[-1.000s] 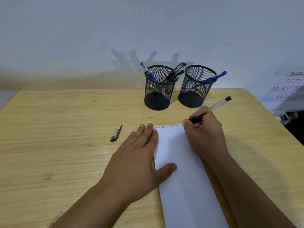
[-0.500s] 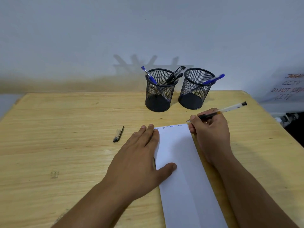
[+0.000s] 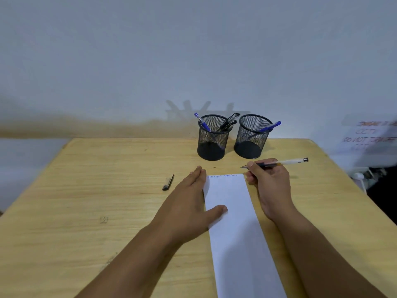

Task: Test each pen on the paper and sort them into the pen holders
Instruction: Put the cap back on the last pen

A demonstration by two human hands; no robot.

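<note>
The right hand (image 3: 271, 186) pinches a pen (image 3: 279, 163) near its tip, the barrel lying nearly level and the point off the paper (image 3: 234, 222), just past its far right corner. The left hand (image 3: 189, 203) lies flat with straight fingers along the paper's left edge — thumb on the sheet. Beyond stand two holders — the left holder (image 3: 212, 139) with several pens, the right holder (image 3: 252, 137) with one blue — and a cap (image 3: 168, 182) lies on the table (image 3: 86, 190), left of the hands.

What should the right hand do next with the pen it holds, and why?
Probably carry the pen to one of the mesh holders. The right hand grips it with the tip off the paper, beyond the top right corner, and scribbles already line the top edge, so testing looks done.
</note>
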